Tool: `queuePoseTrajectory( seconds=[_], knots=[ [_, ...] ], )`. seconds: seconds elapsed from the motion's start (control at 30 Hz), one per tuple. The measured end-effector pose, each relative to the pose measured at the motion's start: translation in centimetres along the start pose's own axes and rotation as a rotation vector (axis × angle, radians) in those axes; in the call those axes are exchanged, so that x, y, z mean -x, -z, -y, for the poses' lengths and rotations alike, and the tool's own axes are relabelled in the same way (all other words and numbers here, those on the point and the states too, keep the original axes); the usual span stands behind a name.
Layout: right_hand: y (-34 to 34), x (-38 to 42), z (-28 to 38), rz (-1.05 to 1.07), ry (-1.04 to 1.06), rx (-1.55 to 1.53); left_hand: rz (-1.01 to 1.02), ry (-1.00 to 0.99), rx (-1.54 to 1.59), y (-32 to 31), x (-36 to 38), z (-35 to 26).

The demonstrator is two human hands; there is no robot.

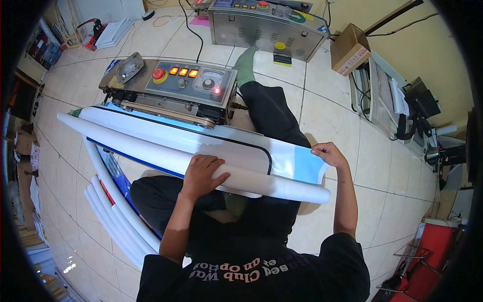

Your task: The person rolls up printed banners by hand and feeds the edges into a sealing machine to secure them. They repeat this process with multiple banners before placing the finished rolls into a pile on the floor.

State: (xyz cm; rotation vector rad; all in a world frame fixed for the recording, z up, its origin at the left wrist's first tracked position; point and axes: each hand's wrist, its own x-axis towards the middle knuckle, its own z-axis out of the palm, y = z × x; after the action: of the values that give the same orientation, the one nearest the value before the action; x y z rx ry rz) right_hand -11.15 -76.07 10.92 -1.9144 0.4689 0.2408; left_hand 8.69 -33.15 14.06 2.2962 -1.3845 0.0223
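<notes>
A long rolled white sheet lies across my lap, its outer face plain white. My left hand wraps over the roll near its middle, thumb apart from the fingers. The unrolled part of the sheet is glossy white with a black curved line and a light-blue end. At its right corner my right hand pinches the edge between thumb and fingers. The sheet's far edge runs along the front of a band sealer, which has a red stop button, three lit orange switches and a dial. The sheet hides part of its belt.
Several white rolls lie on the tiled floor by my left knee. A second metal machine stands ahead, with a cardboard box to its right. Folded white sheets are at the far left. One leg stretches beside the sealer.
</notes>
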Motion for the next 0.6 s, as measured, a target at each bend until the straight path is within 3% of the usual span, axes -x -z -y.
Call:
queuePoseTrajectory(
  seconds=[0.27,0.6],
  knots=[
    [1.6,2.0,-2.6,-0.067,-0.028,-0.05,0.019,0.062,0.069,1.3,0.2,1.4],
    [0.5,1.0,-1.2,-0.116,-0.003,-0.049,-0.014,0.081,0.05,2.6,0.4,2.7]
  ],
)
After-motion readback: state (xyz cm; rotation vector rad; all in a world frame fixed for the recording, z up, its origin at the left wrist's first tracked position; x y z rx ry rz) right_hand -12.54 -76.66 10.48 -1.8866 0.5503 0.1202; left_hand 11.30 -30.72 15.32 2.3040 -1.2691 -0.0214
